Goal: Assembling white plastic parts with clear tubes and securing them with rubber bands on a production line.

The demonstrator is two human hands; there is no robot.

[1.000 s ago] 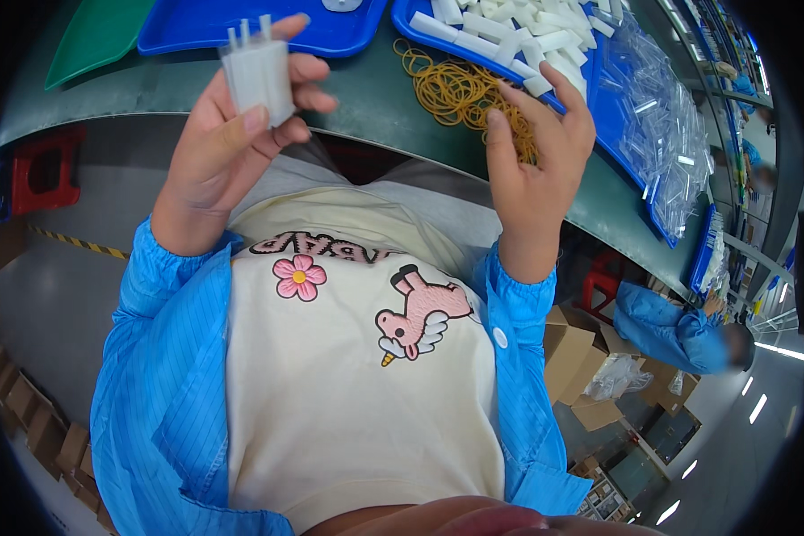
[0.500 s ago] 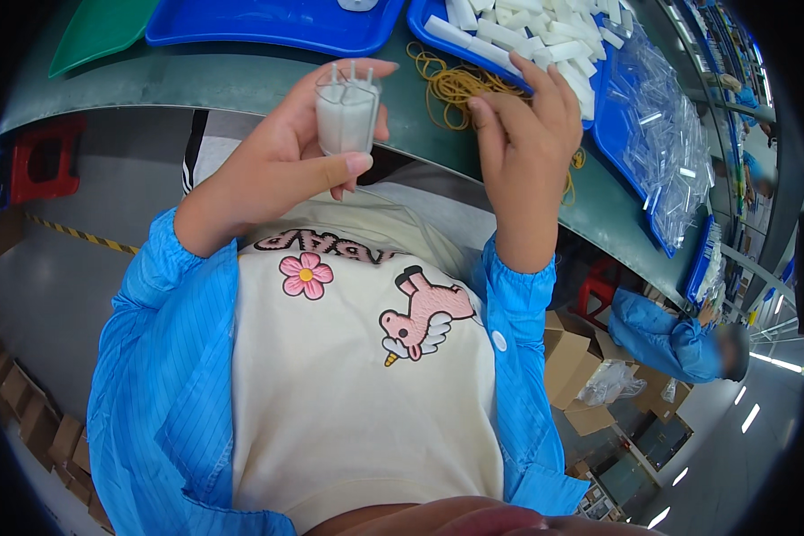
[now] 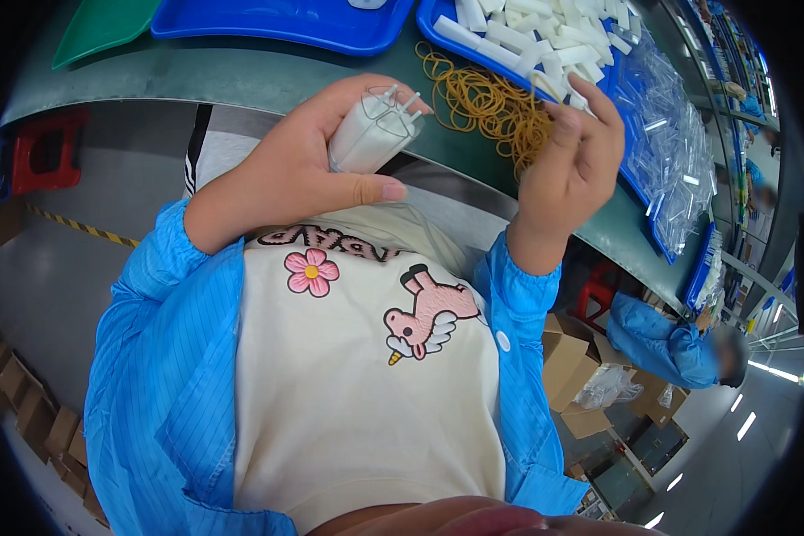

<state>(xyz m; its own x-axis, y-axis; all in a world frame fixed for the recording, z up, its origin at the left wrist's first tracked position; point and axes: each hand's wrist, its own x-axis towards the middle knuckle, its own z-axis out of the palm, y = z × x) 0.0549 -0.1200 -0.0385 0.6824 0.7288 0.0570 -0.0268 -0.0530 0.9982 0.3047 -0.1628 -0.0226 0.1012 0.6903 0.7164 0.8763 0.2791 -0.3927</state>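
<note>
My left hand [image 3: 317,152] is closed round a bundle of white blocks with clear plastic pieces [image 3: 372,134], whose thin clear ends stick up at the top. The bundle tilts to the right, above the table's near edge. My right hand [image 3: 576,156] has its fingers curled, with thumb and forefinger bent toward each other. It is over the corner of a blue tray [image 3: 500,73] heaped with white blocks [image 3: 518,36]. Whatever lies between those fingertips cannot be made out against the white blocks behind. Beside this hand, a loose pile of yellow rubber bands [image 3: 487,103] lies on the table.
Clear plastic pieces [image 3: 665,134] fill a blue tray at the right. Another blue tray [image 3: 277,34] and a green tray [image 3: 103,36] are at the far left. A red stool [image 3: 49,152] stands on the floor; cardboard boxes [image 3: 567,366] and a co-worker [image 3: 661,339] are at the right.
My left hand has moved slightly right and tipped the bundle over to the right. My right hand has moved right, off the rubber bands, and its fingers have curled in.
</note>
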